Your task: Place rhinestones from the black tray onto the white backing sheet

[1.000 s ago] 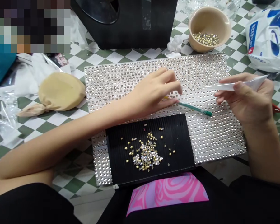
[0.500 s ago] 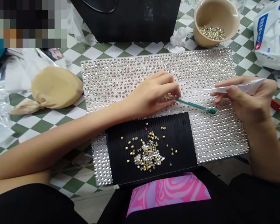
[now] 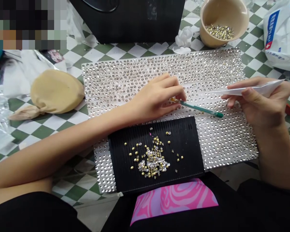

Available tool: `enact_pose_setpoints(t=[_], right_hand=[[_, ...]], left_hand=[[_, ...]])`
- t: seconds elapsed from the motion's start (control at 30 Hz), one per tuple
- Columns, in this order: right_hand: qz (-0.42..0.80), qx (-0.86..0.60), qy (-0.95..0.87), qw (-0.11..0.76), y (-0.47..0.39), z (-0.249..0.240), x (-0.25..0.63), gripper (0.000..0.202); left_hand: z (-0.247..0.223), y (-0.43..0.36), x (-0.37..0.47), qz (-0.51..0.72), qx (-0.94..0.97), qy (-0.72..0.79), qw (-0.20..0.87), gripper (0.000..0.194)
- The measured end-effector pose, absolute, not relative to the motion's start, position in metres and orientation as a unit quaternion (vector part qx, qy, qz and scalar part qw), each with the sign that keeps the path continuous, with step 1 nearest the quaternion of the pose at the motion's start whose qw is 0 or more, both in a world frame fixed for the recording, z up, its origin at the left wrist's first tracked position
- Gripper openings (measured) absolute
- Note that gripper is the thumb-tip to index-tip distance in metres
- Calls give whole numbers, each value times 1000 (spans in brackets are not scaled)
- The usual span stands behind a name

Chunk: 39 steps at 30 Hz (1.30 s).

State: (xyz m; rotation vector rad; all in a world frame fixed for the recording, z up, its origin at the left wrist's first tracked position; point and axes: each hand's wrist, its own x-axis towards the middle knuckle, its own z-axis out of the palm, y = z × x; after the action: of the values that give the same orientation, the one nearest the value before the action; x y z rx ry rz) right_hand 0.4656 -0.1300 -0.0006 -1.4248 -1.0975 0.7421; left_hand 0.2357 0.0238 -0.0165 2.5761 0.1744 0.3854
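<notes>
- Left hand [image 3: 158,98] pinches a green-capped pen [image 3: 200,110] above the rhinestone-studded sheet [image 3: 227,138].
- Right hand [image 3: 268,104] grips a white piping cone [image 3: 263,89]; squeezing too hard could blob any filling onto the sheet.
- Below the left hand, loose rhinestones [image 3: 154,162] could scatter if its wrist knocks their black tray [image 3: 186,141].

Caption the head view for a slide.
Left hand holds a green pen-like tool, right hand a white piping bag, over a rhinestone-studded sheet.
</notes>
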Motion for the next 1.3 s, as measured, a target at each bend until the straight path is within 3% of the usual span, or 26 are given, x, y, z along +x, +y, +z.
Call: enact_pose_setpoints(t=[0.23, 0.5, 0.87, 1.1, 1.3], right_hand=[[339, -576, -430, 607, -129, 0, 477, 19], [408, -544, -262, 685, -135, 10, 489, 22], [431, -550, -238, 674, -163, 12, 487, 26], [366, -666, -300, 576, -171, 11, 480, 50], [351, -678, -314, 564, -176, 12, 476, 50]], left_hand=[[-18, 24, 235, 163, 947, 53, 271, 11], [-19, 25, 236, 208, 947, 30, 241, 11], [-8, 23, 236, 195, 953, 54, 228, 17], [9, 15, 226, 151, 960, 27, 234, 10], [5, -1, 223, 111, 979, 7, 170, 10]])
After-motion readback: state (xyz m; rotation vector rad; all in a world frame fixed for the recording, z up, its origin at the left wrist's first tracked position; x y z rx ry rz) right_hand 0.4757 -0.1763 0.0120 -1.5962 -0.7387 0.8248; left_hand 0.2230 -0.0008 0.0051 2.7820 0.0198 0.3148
